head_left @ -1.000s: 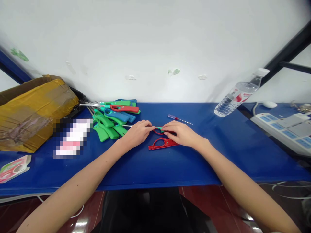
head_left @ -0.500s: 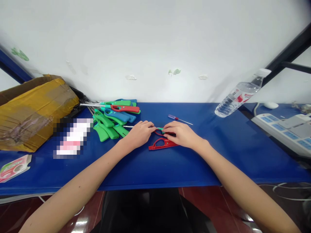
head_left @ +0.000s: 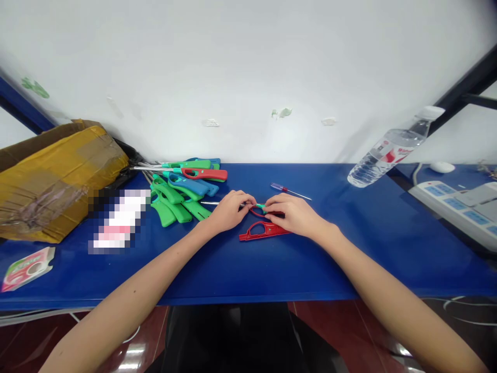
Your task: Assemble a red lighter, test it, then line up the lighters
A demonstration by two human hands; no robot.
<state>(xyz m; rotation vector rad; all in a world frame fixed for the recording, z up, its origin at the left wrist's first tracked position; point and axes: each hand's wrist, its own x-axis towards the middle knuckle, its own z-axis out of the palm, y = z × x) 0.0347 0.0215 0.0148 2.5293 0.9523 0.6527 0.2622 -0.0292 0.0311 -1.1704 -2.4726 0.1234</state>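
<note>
My left hand (head_left: 234,210) is closed, fingertips pinching the front part of a red lighter (head_left: 256,210) whose metal rod sticks out to the left. My right hand (head_left: 291,213) grips the same lighter from the right, its fingers at a small green piece (head_left: 260,206) and covering the handle. Just below lies a loose red handle shell (head_left: 261,231), flat on the blue table, its right end partly under my right hand. A screwdriver (head_left: 290,191) with a purple and red handle rests behind my right hand.
Green, blue and red lighters (head_left: 182,189) are piled at the left, beside a taped cardboard box (head_left: 58,181). A water bottle (head_left: 392,150) and a power strip (head_left: 458,207) stand right. A torn pink card (head_left: 23,269) lies on the blue table (head_left: 233,274).
The view has shifted slightly. Both hands stay at the red lighter, and the fingers of my left hand have bent a little more around its front part.
</note>
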